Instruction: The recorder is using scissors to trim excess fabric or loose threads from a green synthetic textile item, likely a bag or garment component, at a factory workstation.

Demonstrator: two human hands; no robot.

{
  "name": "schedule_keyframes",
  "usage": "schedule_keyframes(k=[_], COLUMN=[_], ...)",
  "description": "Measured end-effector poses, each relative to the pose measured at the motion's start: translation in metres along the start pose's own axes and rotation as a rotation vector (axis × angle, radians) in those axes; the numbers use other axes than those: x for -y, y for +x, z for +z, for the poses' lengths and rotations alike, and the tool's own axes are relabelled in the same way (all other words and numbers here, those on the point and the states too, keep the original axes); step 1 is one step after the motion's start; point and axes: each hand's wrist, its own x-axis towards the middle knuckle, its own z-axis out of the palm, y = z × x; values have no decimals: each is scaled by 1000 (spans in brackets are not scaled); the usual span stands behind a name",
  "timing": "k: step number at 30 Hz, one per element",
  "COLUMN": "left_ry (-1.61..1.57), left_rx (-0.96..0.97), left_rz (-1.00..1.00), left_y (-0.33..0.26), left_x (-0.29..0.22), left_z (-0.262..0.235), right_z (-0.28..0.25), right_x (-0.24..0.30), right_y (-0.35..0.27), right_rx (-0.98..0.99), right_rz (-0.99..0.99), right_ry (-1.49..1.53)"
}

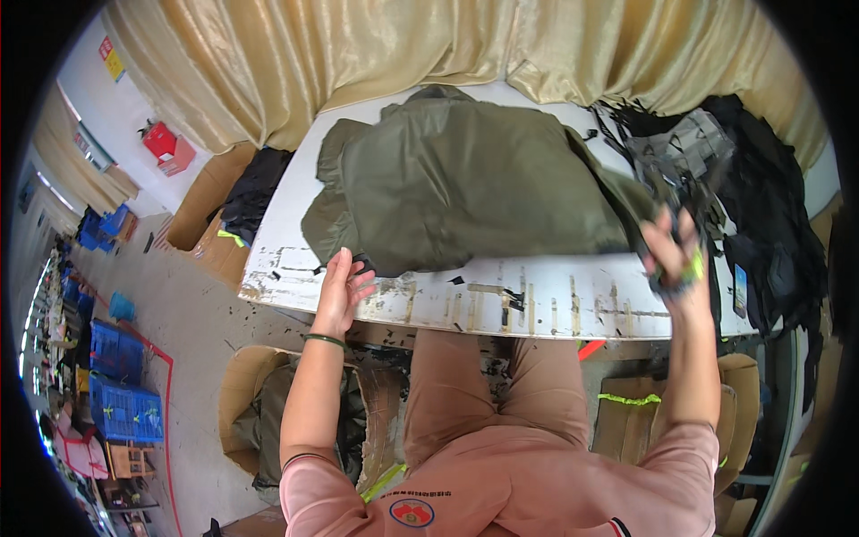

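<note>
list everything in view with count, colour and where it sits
smooth olive-green fabric: layered, count unclear, olive green, table centre
long white worktable: one, white with marks, before the person
shiny draped curtains: count unclear, gold, behind the table
heaped black fabric: count unclear, black, table's right end
open cardboard boxes: at least three, brown, beyond the table's left end and either side of the legs
plastic crates: at least two, blue, floor at left
far-left clutter: too small to count
trousers: one pair, brown, below the table edge
left hand: one, open, at the fabric's near-left corner
right hand: one, blurred, by the fabric's right edge
</note>
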Motion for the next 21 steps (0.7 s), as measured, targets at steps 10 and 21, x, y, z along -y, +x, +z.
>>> schedule_keyframes(k=[10, 21], left_ry=[590, 468], left_rx=[110, 310], left_rz=[313, 275], left_y=[-3, 0], left_x=[86, 70], left_z=[28, 67], right_z=[-160, -175], right_x=[-64, -149], right_y=[-190, -92], right_rx=[560, -207], right_rz=[908, 45], right_ry=[-324, -377])
